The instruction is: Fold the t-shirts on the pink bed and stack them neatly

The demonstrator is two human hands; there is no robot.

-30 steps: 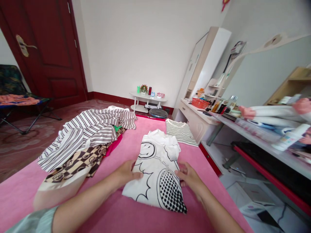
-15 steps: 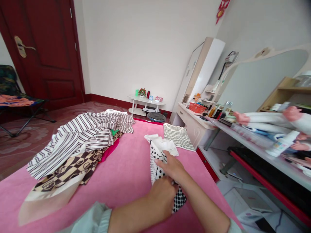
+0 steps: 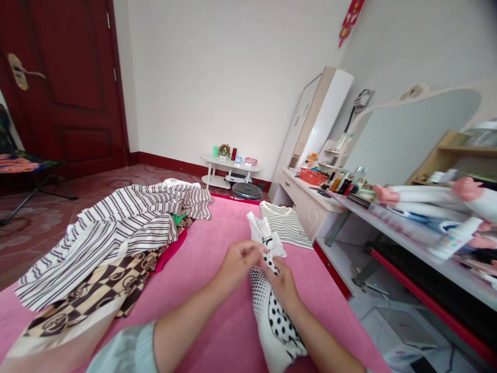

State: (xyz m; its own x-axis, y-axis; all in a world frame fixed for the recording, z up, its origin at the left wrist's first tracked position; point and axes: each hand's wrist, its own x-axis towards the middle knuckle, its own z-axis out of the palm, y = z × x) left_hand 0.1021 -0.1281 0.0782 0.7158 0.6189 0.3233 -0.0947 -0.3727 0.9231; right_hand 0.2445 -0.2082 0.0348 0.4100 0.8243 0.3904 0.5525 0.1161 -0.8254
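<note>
A white garment with black polka dots (image 3: 281, 316) lies bunched in a long narrow strip on the pink bedcover (image 3: 209, 316). My left hand (image 3: 243, 261) comes from the left, its fingers closed on the dotted cloth near the strip's far part. Just beside it, my right hand (image 3: 285, 285) grips the same cloth from the right, and its fingers are partly hidden. Beyond both hands the garment's plain white end (image 3: 258, 228) is crumpled. Past that, a striped shirt (image 3: 285, 223) lies folded flat near the bed's far right corner.
A loose heap holds a brown-striped white garment (image 3: 116, 223) and a brown-and-cream patterned cloth (image 3: 97, 290) on the left. Along the right side stand a white dresser (image 3: 303, 194) and a cluttered desk (image 3: 404, 228). A low white table (image 3: 229, 165) stands beyond the bed.
My left hand has moved away from me along the garment, up beside my right hand. More of the garment's near part now shows, stretched toward me. The view has shifted slightly.
</note>
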